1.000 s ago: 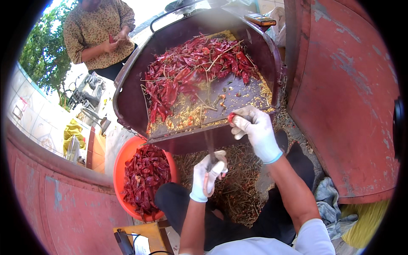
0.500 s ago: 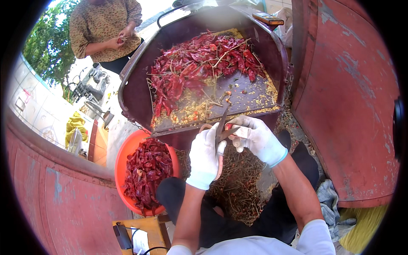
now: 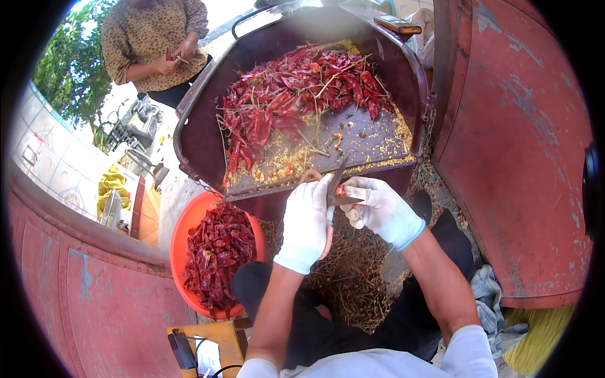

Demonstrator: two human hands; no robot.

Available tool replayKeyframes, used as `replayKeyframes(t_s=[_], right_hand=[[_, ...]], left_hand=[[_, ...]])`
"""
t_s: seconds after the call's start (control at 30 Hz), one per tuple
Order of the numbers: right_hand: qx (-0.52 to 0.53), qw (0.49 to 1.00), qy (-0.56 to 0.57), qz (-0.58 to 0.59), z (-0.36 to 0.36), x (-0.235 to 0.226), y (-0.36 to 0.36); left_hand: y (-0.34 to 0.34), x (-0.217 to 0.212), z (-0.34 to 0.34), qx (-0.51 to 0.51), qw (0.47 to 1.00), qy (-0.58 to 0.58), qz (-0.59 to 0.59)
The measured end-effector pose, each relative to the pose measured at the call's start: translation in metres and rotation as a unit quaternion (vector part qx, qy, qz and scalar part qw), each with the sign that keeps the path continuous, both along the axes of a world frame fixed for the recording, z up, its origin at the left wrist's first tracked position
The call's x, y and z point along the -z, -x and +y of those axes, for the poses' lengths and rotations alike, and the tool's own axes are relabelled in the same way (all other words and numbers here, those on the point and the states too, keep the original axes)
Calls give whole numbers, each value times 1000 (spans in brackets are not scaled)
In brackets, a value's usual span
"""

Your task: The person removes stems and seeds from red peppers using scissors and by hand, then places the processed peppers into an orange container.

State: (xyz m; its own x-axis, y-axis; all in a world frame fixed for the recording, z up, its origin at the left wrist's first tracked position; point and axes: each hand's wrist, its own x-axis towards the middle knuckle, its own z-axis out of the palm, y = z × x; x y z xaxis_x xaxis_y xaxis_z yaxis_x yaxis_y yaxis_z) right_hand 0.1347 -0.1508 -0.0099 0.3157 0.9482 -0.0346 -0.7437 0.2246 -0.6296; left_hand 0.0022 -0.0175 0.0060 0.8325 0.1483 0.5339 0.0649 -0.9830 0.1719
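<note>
1. Where the orange tub (image 3: 176, 261) stands at left, tub chilies (image 3: 217, 258) pile up: deep red, wrinkled, glossy.
2. Left hand (image 3: 302, 223), white glove, closed round scissors (image 3: 336, 187): dark worn blades, tan loop handles. Blades spread, one tip pointing away, the other pointing right.
3. Chili heap (image 3: 302, 94), farther off: brighter red, flattened, creased pods, thin tan stems mixed in.
4. Small red chili piece (image 3: 341, 190) sits at the blades, just past the tray's near edge; partly hidden.
5. Right hand (image 3: 379, 211), white glove with blue cuff, thumb and fingertips pinching that piece.
6. Surface: maroon metal tray (image 3: 200, 135), raised scuffed walls; heap on its far and left part, yellow seeds (image 3: 271, 165) scattered nearer and right. Chain (image 3: 430, 118) at its right side.
7. Room, left: red metal panel with chipped paint, tree (image 3: 72, 72), yellow cloth (image 3: 112, 187), co-worker in patterned top (image 3: 154, 47) holding something reddish.
8. Middle: wooden stool (image 3: 222, 332) low down, dry stem litter (image 3: 353, 277) on the floor between the knees.
9. Right: handheld device (image 3: 397, 25) by the tray's far corner, grey cloth (image 3: 488, 299), red door panel (image 3: 517, 157), paint scraped.
</note>
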Motion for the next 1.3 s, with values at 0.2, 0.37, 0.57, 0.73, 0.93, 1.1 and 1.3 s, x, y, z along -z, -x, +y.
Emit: replayKeyframes(t_s=[0.2,0.37,0.57,0.73,0.93,1.1,1.3], right_hand=[[29,998,22,-47,1,-2,-1],[73,994,34,-78,1,-2,4],[196,960,124,-155,2,-11,9],[255,954,122,-102,2,-10,0],[163,984,72,-15,-8,-11,-8],[140,988,65,-5,-11,-14,-13],[164,984,67,-31,-15,-14,-18]], left_hand=[[-2,4,1,5,1000,9,9],[-3,32,3,-39,994,106,10],[-5,26,-11,-62,991,116,34],[-15,16,8,-115,977,108,145],[-64,-3,40,-164,971,36,171],[-118,-9,56,-172,954,-41,243],[-123,8,120,-183,983,-6,20]])
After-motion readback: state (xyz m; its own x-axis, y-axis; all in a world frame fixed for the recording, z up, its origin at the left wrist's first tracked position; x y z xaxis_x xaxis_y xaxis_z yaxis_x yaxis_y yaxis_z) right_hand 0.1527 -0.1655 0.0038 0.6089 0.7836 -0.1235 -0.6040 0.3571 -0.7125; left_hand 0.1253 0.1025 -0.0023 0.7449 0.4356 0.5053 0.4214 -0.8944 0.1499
